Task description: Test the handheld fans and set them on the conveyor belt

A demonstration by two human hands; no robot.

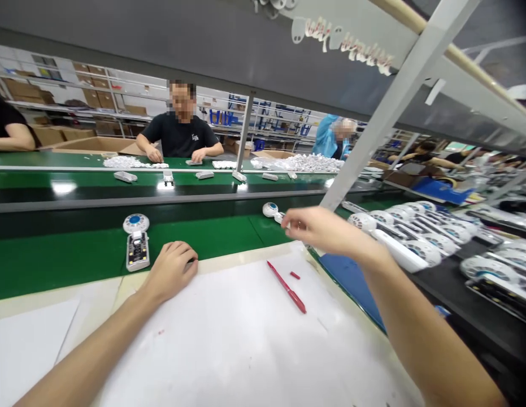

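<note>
My right hand reaches out over the far right corner of the white sheet. Its fingers are closed around the handle end of a white round-headed device on the green belt; the fingertips partly hide the grip. My left hand rests at the far edge of the sheet, loosely curved, with a gap between thumb and fingers and nothing visible in it. Just left of it lies another round-headed device with a blue centre and an exposed circuit board in its handle. A red pen and its small red cap lie on the sheet.
White paper covers my work surface. Several similar devices fill a dark rack on the right. A slanted metal post rises beside my right hand, under an overhead shelf. Across the belt, a person handles white parts.
</note>
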